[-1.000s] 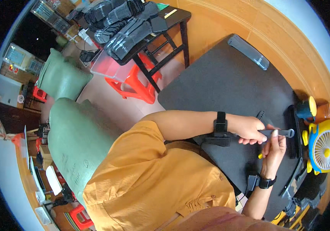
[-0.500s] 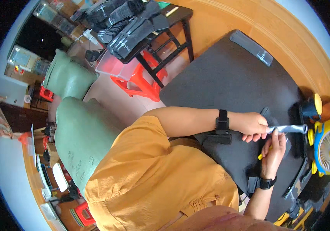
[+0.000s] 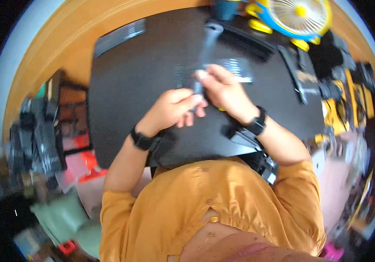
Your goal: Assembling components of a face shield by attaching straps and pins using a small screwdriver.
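Holding a blurred grey strip at the frame's upper centre, the left hand curls round its lower end; the right hand pinches higher.

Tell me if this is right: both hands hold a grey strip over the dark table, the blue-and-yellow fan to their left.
Wrong side: the blue-and-yellow fan is to their right, as the head view shows. The left hand and right hand do hold the grey strip over the dark table.
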The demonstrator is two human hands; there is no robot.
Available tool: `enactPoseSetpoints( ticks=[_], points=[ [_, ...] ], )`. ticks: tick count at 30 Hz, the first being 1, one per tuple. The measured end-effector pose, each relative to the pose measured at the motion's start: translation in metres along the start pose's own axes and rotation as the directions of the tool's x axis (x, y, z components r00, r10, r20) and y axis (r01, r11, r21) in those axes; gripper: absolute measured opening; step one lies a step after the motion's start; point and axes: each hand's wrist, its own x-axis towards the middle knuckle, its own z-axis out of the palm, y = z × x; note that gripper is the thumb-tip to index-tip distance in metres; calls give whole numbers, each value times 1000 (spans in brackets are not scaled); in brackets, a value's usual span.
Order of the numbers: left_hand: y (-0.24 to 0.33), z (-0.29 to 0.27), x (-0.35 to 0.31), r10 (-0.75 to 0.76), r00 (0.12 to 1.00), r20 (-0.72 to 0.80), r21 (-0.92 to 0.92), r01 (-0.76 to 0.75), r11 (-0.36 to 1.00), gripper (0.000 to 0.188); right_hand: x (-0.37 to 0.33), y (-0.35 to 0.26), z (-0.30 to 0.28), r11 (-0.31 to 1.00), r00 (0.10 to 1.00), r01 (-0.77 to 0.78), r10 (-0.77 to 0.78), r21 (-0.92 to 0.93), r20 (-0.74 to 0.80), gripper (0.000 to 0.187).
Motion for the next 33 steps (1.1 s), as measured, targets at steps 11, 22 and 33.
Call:
enactPoseSetpoints(
  ticks=[11,22,33],
  points=[
    [4,8,3,44,999,-8,-106,-44,993,32,4,16,-15,985,986,167,-166,36,-30,26],
    [-6,-2,2,80,996,37,-365,-61,929,45,0,8,-16,988,991,131,-127,87,-50,23],
    [-3,-2,-2,90,989,117,-389,-38,921,40,-4,-2,-16,979,989,35,-63,199,137,24]
  ],
)
